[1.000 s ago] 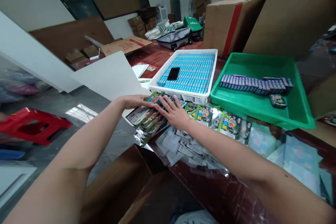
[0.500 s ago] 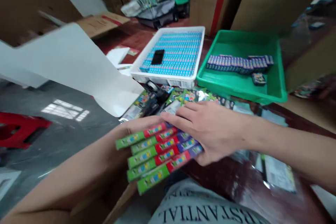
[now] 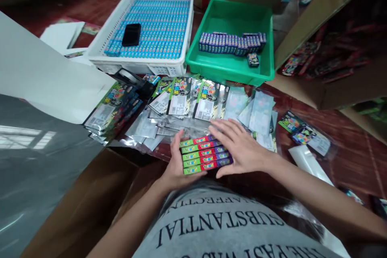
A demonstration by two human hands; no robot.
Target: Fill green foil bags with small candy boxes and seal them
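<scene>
My left hand [image 3: 175, 165] and my right hand [image 3: 238, 147] clasp a stack of several slim boxes [image 3: 202, 155] with green, red and purple edges, close to my chest at the near edge of the dark red table [image 3: 347, 149]. The left hand cups the stack from the left with its thumb on top. The right hand presses flat against the stack's right end, fingers stretched out. Just beyond the stack lie printed packets [image 3: 193, 98] and clear sleeves [image 3: 145, 129] spread on the table.
A white basket [image 3: 99, 54] of blue boxes with a black phone [image 3: 131, 34] stands at the back. Beside it a green tray [image 3: 229, 70] holds a row of purple boxes. A white board [image 3: 39, 76] lies left, a brown carton [image 3: 78, 209] below, cardboard at right.
I have drawn the stack of boxes closer to my body and squared it up between both hands. My view has tilted down, away from the room and onto the table.
</scene>
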